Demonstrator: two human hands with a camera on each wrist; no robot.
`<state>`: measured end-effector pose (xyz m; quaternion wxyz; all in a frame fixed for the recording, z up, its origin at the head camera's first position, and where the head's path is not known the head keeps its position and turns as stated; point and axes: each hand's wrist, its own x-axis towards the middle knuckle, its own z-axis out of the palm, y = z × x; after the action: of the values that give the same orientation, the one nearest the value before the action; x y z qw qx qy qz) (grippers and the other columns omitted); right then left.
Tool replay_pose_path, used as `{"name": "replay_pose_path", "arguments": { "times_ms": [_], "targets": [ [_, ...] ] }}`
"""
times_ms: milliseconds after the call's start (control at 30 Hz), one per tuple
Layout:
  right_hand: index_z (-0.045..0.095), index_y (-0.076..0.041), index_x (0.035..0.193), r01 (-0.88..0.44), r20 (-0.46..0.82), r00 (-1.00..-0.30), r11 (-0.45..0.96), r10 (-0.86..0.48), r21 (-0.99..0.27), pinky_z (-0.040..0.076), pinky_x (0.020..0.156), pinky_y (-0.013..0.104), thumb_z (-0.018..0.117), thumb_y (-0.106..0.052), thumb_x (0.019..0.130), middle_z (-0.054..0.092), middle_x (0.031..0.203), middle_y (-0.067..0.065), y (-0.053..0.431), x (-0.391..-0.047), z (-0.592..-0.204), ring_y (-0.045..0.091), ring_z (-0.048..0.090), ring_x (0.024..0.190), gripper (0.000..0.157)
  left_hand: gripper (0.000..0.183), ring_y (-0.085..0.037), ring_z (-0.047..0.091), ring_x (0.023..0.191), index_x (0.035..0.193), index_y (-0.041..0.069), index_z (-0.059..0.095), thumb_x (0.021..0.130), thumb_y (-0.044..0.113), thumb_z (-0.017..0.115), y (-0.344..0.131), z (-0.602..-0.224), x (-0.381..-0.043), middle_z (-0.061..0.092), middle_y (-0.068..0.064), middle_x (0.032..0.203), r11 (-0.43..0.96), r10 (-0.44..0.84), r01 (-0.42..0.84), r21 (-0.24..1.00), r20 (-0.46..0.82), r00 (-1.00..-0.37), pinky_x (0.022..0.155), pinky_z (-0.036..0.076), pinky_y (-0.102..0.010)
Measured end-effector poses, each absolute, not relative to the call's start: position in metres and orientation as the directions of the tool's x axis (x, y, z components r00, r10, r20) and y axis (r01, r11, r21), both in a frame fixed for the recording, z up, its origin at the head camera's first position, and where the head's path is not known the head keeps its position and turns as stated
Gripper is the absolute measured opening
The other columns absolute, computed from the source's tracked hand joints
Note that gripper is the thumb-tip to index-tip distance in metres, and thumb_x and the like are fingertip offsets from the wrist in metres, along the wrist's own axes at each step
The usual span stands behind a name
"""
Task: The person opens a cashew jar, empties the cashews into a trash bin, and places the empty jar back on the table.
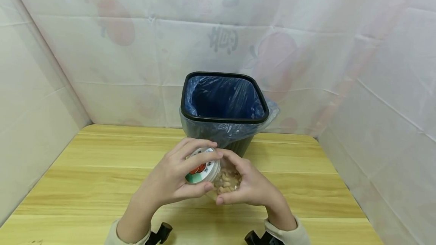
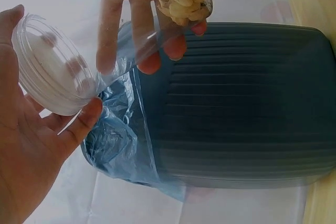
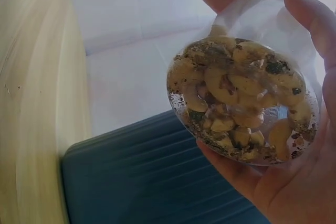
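"Pale printed curtain hangs behind the waste bin; a wood-grain table lies beneath it. Fingers?"

"Left hand: fingers and thumb bent round the rim of a round lid. Right hand: thumb and fingers cupped round a clear jar."

"Position of the jar?"

"Tilted, held above the table on the wearer's side of the bin. Lid underside shows in the left wrist view, so it appears off; whether its rim touches the jar's mouth, I cannot tell."

"Handling?"

"Judged light. Cashew nuts with dark flakes lie toward the base. Wall looks like smooth, thin plastic: likely slippery to dry fingers, apt to flex if squeezed, unlikely to shatter. Recommended hold: round the body near the base; lid by its ringed rim."

"Markings?"

"Lid label: red motif, green band, dark Chinese characters partly under fingers. Not readable with certainty; brand not established."

"Beyond that?"

"Bin: ribbed dark wall, blue plastic liner hanging outside, no lettering seen. Curtain: grey characters above the bin, too faint to report, and reddish fruit shapes to either side."
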<state>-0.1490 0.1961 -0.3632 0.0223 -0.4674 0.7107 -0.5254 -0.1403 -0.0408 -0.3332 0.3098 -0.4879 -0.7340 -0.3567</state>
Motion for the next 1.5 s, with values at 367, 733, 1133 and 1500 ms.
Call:
{"name": "replay_pose_path", "arguments": {
  "times_ms": [367, 733, 1133, 1500],
  "targets": [
    [0.032, -0.010, 0.155, -0.644, 0.464, -0.573, 0.021, -0.676, -0.765, 0.053, 0.098, 0.038, 0.089, -0.016, 0.075, 0.054, 0.144, 0.009, 0.195, -0.148, -0.362, 0.026, 0.060, 0.122, 0.098, 0.042, -0.021, 0.056, 0.113, 0.131, 0.020, 0.063, 0.097, 0.045, 0.059, -0.041, -0.335, -0.141, 0.059, -0.005, 0.130, 0.291, 0.490, 0.933, 0.210, 0.805, -0.334, 0.078, 0.053, -0.028],
    [0.035, -0.013, 0.155, -0.650, 0.472, -0.603, 0.053, -0.643, -0.758, 0.054, 0.096, 0.037, 0.088, -0.019, 0.076, 0.057, 0.141, 0.007, 0.191, -0.147, -0.362, 0.025, 0.061, 0.118, 0.095, 0.041, -0.019, 0.055, 0.104, 0.128, 0.021, 0.063, 0.100, 0.047, 0.048, -0.038, -0.335, -0.140, 0.060, -0.003, 0.126, 0.359, 0.458, 0.912, 0.200, 0.813, -0.359, 0.071, 0.051, -0.024],
    [0.039, -0.012, 0.153, -0.677, 0.510, -0.623, 0.082, -0.593, -0.731, 0.055, 0.092, 0.035, 0.090, -0.014, 0.072, 0.062, 0.134, 0.006, 0.185, -0.142, -0.361, 0.023, 0.064, 0.111, 0.096, 0.041, -0.018, 0.054, 0.100, 0.125, 0.022, 0.064, 0.099, 0.049, 0.046, -0.034, -0.335, -0.138, 0.060, -0.002, 0.121, 0.404, 0.415, 0.885, 0.232, 0.815, -0.404, 0.070, 0.051, -0.026],
    [0.041, -0.012, 0.152, -0.731, 0.569, -0.639, 0.178, -0.518, -0.659, 0.058, 0.085, 0.034, 0.093, -0.019, 0.069, 0.065, 0.132, 0.003, 0.177, -0.135, -0.361, 0.018, 0.066, 0.103, 0.099, 0.041, -0.019, 0.054, 0.096, 0.121, 0.021, 0.065, 0.099, 0.048, 0.043, -0.032, -0.331, -0.132, 0.061, -0.002, 0.119, 0.412, 0.364, 0.877, 0.246, 0.838, -0.406, 0.069, 0.050, -0.027]
  ]
}}
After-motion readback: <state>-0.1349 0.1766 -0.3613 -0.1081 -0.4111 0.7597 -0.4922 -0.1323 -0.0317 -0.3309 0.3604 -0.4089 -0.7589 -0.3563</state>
